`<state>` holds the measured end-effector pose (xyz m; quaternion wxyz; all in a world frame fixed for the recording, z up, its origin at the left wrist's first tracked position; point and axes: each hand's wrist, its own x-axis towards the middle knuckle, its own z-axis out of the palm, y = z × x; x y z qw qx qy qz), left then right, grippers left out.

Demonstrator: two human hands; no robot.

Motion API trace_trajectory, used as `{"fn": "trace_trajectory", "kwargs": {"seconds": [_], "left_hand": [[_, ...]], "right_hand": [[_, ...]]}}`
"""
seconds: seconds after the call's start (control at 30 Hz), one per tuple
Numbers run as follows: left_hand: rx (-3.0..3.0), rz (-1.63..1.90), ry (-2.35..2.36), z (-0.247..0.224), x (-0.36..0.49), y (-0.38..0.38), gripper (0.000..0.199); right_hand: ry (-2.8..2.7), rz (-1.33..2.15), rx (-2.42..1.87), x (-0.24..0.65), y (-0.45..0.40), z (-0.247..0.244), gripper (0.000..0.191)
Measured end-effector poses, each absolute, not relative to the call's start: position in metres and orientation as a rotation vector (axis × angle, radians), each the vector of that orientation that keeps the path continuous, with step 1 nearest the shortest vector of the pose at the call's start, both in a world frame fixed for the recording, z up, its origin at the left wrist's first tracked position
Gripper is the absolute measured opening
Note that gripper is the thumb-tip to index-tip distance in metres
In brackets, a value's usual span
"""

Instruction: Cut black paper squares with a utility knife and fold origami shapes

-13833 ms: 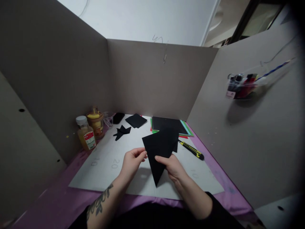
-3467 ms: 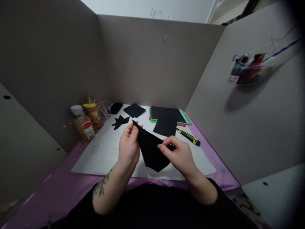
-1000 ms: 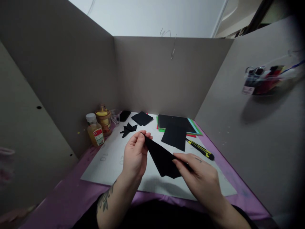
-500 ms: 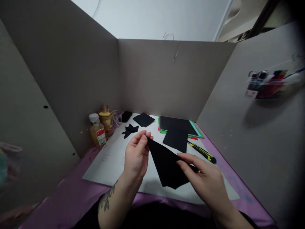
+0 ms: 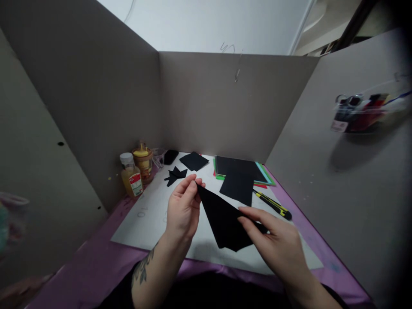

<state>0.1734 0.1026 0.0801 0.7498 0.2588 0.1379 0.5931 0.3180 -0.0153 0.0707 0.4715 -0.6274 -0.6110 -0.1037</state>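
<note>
A folded piece of black paper (image 5: 222, 221) is held up over the white board (image 5: 151, 227). My left hand (image 5: 185, 206) pinches its upper left corner between thumb and fingers. On the right, my right hand (image 5: 273, 236) grips its upper edge, thumb and index finger closed on it. A folded black paper shape (image 5: 175, 175) with several points lies beyond my left hand. Behind the held paper lies a square black sheet (image 5: 236, 186), partly over a stack of coloured sheets (image 5: 238, 165).
A yellow and black cutter (image 5: 273, 205) lies at the right. More black squares (image 5: 194, 161) are at the back. A bottle (image 5: 131, 176), a lidded cup (image 5: 143, 161) and a clear cup (image 5: 159, 157) stand left. Grey partitions (image 5: 238, 107) enclose the table; a pouch (image 5: 360, 113) hangs right.
The lower edge of the held black paper has risen slightly. Both hands keep their hold, nearly still.
</note>
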Motion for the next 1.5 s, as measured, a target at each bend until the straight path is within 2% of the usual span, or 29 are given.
{"fn": "trace_trajectory", "kwargs": {"seconds": [0.3, 0.6, 0.87, 1.03, 1.13, 1.33, 1.5], "left_hand": [[0.577, 1.149, 0.174, 0.077, 0.168, 0.107, 0.03], [0.543, 1.101, 0.133, 0.076, 0.167, 0.111, 0.03], [0.516, 1.178, 0.22, 0.082, 0.171, 0.109, 0.025], [0.414, 1.337, 0.338, 0.084, 0.173, 0.125, 0.018], [0.413, 1.387, 0.347, 0.079, 0.171, 0.131, 0.02], [0.834, 1.021, 0.294, 0.064, 0.173, 0.1, 0.044], [0.95, 0.941, 0.374, 0.058, 0.177, 0.086, 0.033]], "right_hand": [[-1.507, -0.257, -1.51, 0.318, -0.018, 0.075, 0.015], [-1.586, -0.339, -1.465, 0.316, -0.02, 0.077, 0.014], [-1.662, -0.36, -1.46, 0.315, -0.024, 0.075, 0.018], [-1.602, -0.293, -1.525, 0.317, -0.021, 0.073, 0.017], [-1.496, -0.204, -1.592, 0.32, -0.018, 0.074, 0.016], [-1.418, -0.072, -1.61, 0.319, -0.015, 0.079, 0.018], [-1.393, -0.038, -1.592, 0.317, -0.017, 0.082, 0.016]]}}
